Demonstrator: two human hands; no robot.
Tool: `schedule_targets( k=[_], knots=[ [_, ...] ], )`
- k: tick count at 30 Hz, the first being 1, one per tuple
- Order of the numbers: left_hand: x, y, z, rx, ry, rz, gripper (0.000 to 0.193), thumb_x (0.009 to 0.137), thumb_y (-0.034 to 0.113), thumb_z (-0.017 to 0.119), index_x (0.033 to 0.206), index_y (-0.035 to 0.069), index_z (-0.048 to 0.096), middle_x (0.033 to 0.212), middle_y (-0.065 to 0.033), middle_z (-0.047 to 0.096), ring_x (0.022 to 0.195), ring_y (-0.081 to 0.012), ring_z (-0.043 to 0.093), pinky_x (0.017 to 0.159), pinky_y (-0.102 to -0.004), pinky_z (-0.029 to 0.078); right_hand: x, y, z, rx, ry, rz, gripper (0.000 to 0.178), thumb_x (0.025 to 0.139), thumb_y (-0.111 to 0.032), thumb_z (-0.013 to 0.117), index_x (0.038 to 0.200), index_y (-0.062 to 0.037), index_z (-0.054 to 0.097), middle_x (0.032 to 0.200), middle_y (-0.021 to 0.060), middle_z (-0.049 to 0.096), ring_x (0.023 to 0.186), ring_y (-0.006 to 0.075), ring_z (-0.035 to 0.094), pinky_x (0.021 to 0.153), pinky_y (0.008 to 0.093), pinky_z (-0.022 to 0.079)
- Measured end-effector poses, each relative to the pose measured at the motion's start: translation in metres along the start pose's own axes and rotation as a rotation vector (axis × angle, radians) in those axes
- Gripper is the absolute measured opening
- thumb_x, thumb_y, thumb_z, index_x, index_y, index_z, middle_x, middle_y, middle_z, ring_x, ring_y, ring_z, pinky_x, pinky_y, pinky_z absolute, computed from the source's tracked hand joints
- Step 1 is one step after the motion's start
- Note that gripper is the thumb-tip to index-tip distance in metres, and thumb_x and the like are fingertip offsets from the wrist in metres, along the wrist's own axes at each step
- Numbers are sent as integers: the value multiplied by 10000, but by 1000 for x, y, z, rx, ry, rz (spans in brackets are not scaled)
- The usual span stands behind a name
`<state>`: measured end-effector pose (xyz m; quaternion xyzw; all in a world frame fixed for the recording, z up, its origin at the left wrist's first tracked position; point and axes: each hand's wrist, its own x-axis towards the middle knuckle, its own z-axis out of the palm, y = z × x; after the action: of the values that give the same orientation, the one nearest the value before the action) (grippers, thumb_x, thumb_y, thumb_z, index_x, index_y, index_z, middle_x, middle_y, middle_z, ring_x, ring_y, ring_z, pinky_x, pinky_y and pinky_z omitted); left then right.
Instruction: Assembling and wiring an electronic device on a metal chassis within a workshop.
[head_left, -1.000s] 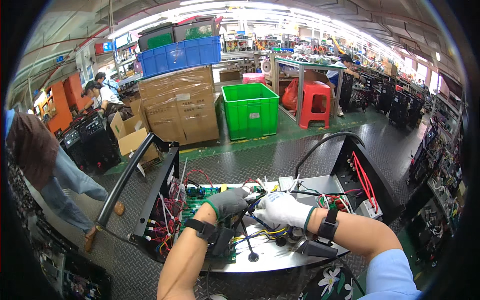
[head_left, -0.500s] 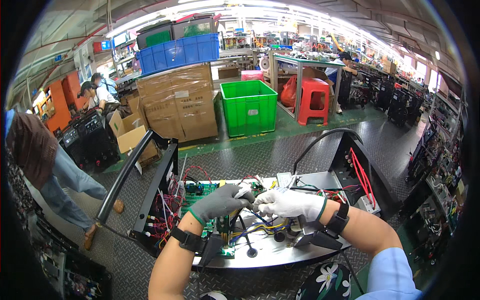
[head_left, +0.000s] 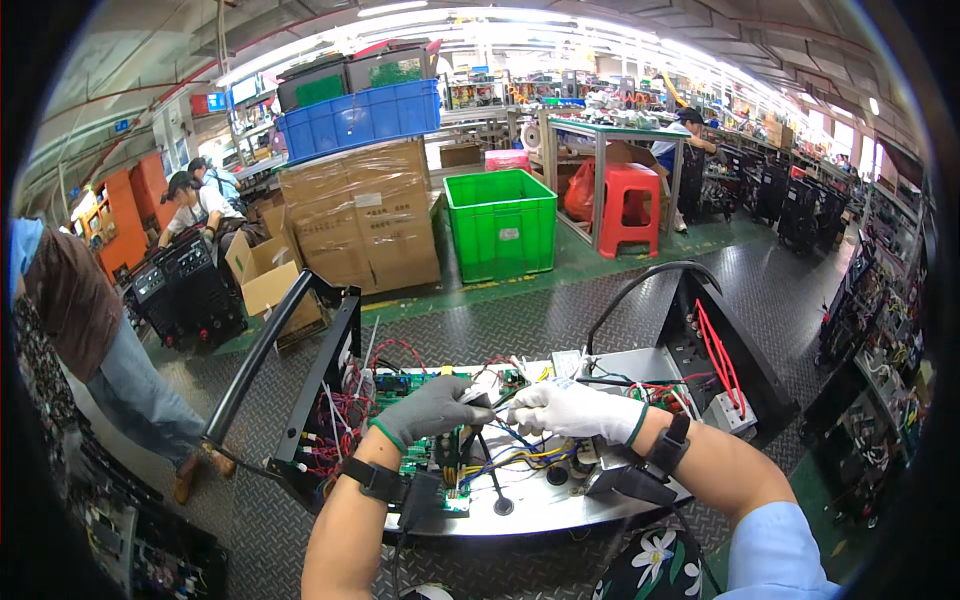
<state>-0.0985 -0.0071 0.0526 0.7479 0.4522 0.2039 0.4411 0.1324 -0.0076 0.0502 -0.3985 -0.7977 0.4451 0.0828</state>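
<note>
My left hand [head_left: 432, 408], in a grey glove with a green cuff, is over an opened electrical machine chassis [head_left: 530, 512]. Its thumb and fingers are pinched together. Facing it, a small gap away, my right hand [head_left: 578, 410] in a white glove also has its fingertips closed. What either pinch holds is too small and hidden to make out. Below the hands run blue and yellow wires [head_left: 545, 458]. Under and beside my left hand lie green circuit boards [head_left: 392, 392]. Red wires [head_left: 722, 355] hang inside the chassis's right black panel.
Black tubular handles [head_left: 262, 350] rise at both chassis ends. Beyond stand a green bin [head_left: 500, 225], wrapped cartons [head_left: 360, 225] under a blue crate [head_left: 360, 120], and a red stool [head_left: 630, 210]. A person in jeans [head_left: 150, 385] is close on the left; racks of units line the right.
My hands have drawn slightly apart at the fingertips, the left shifting a little left. The view has tilted slightly. At the left, the person in jeans has shifted their legs.
</note>
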Motion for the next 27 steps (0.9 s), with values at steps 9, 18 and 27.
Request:
schedule_targets(
  k=[9,18,27],
  knots=[
    [3,12,-3,236,-75,-83,215,798,213,694,884,20,652,762,-14,639,735,-92,554,690,-271,455,-3,-5,-2,26,14,-13,249,944,-215,514,1033,0,601,816,-21,579,766,79,532,712,255,447],
    [7,20,3,205,-105,35,249,780,244,719,867,21,651,785,-32,643,752,-112,566,702,-286,462,-1,-2,-1,-152,12,-193,194,894,-193,548,947,-13,598,741,18,575,721,104,536,709,284,447],
    [14,6,12,136,110,27,319,794,283,695,970,28,624,811,-63,642,751,-147,588,700,-300,474,-20,-18,4,-196,126,-381,214,871,-225,545,809,-32,614,738,71,602,695,176,571,666,331,451]
  ],
)
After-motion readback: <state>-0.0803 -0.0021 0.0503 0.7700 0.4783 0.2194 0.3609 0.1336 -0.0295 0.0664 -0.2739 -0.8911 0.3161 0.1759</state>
